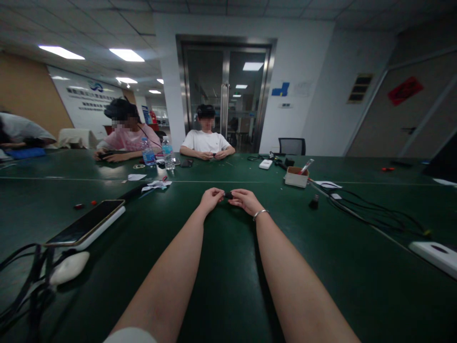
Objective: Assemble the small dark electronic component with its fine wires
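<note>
My two hands meet over the green table (228, 267), straight ahead of me. Thumb and fingertips of my left hand (210, 201) are pinched at the left end of a small black object (228, 195). From the other side my right hand (247, 201), with a silver bracelet at the wrist, grips the same object. It is too small and too covered by fingers for its kind to show. Some way to the right, a small dark bottle-like item (314, 202) stands on the table.
Left lie a phone (87, 221) on a white box, a white mouse-like item (69, 268) and black cables. Water bottles (167, 153) stand ahead; a small box (296, 177) and more cables (378, 212) lie right. Two people with headsets sit across; another person leans in at far left.
</note>
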Action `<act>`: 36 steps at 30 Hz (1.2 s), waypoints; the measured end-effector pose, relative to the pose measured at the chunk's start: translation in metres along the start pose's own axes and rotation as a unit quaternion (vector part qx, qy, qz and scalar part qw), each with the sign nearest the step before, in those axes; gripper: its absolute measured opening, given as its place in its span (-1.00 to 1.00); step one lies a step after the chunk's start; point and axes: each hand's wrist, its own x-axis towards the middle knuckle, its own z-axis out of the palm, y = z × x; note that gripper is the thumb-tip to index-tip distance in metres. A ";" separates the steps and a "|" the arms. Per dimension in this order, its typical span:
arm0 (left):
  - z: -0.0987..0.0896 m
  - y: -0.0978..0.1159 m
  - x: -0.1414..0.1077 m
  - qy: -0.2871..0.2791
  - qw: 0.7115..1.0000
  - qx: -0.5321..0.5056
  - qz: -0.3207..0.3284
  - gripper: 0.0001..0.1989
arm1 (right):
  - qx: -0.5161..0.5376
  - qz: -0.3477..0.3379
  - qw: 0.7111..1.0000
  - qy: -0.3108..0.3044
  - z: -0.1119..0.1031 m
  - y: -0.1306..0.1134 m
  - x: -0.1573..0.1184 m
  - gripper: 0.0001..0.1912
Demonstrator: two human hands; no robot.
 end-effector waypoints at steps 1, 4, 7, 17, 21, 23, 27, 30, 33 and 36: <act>0.000 0.001 0.000 0.002 1.000 0.001 -0.011 -0.78 | -0.002 -0.001 1.000 -0.003 -0.001 0.001 0.000 -0.89; 0.001 0.005 -0.002 0.004 0.999 0.014 -0.038 -0.76 | -0.008 -0.006 1.000 -0.006 -0.002 0.002 0.001 -0.87; 0.001 0.008 -0.002 0.009 0.998 0.026 -0.053 -0.72 | -0.014 -0.017 1.000 -0.002 -0.002 0.002 0.000 -0.85; -0.004 0.005 0.001 0.036 0.996 0.024 -0.074 -0.68 | -0.058 -0.095 0.994 -0.019 0.020 -0.005 0.005 -0.83; -0.004 0.006 0.000 0.038 0.996 0.042 -0.071 -0.68 | -0.064 -0.104 0.992 -0.018 0.022 -0.005 0.006 -0.84; -0.004 0.007 -0.001 0.031 0.997 0.044 -0.054 -0.68 | -0.055 -0.094 0.994 -0.010 0.021 -0.004 0.005 -0.84; -0.002 0.004 0.000 0.017 0.999 0.039 -0.025 -0.71 | -0.027 -0.066 0.997 0.020 0.017 -0.001 0.004 -0.87; 0.000 0.000 0.002 0.007 1.000 0.024 -0.003 -0.79 | -0.020 -0.035 0.998 0.040 0.014 0.002 0.003 -0.93; 0.001 -0.002 0.002 -0.004 1.000 0.013 0.017 -0.77 | -0.032 -0.021 0.998 0.045 0.011 0.003 0.003 -0.96; 0.002 0.000 0.002 -0.005 1.000 -0.008 -0.007 -0.79 | -0.046 -0.024 0.998 0.046 0.010 0.004 0.005 -0.98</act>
